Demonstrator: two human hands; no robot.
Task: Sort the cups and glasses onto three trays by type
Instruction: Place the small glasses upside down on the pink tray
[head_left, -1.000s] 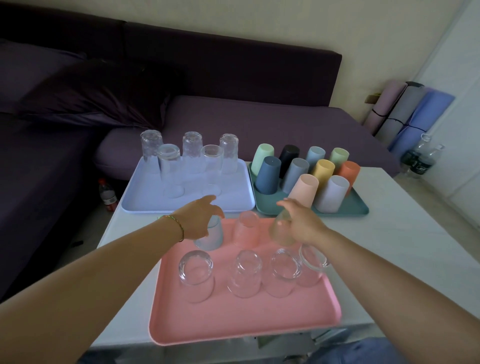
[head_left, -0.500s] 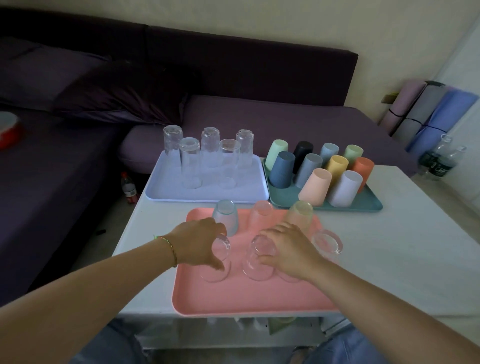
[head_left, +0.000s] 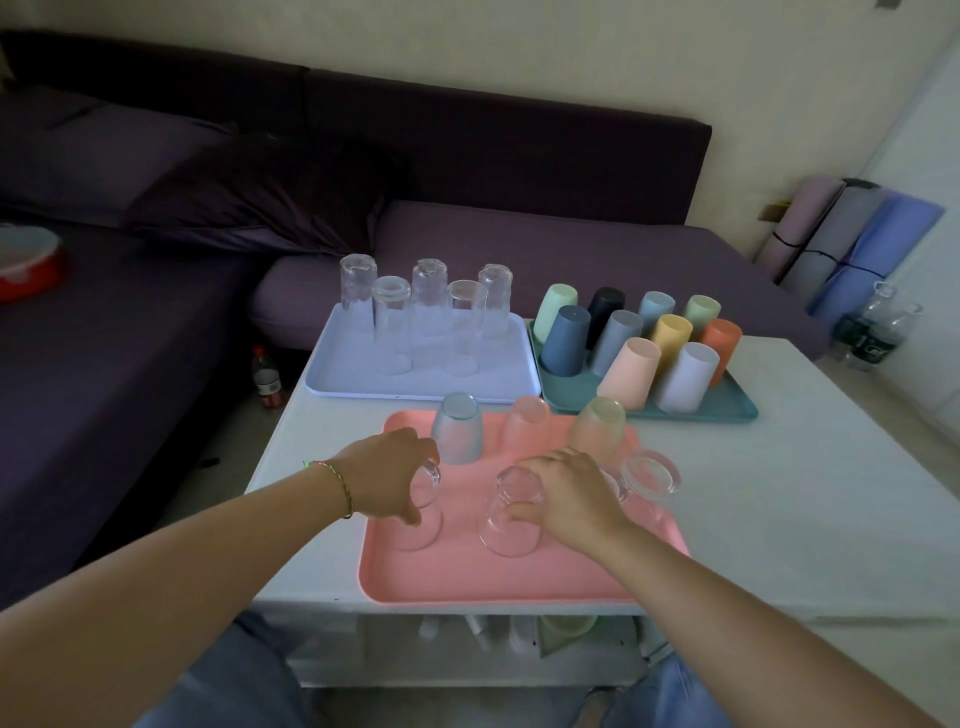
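I see three trays on the white table: a pink tray (head_left: 498, 582) nearest, holding upturned short glasses (head_left: 511, 512); far left, a lilac tray (head_left: 332, 374) of upturned tall glasses (head_left: 390, 325); far right, a teal tray (head_left: 727, 410) of upturned coloured plastic cups (head_left: 629, 372).

Three trays are sitting on the worktop (head_left: 810, 467). The near tray (head_left: 498, 582) is lying at the front edge, carrying upturned short glasses (head_left: 511, 512) in two rows. Behind it, the left tray (head_left: 332, 374) is bearing tall glasses (head_left: 392, 325); the right tray (head_left: 737, 410), touching it, is holding upturned cups (head_left: 685, 376). A sofa (head_left: 571, 249) is standing behind the worktop.
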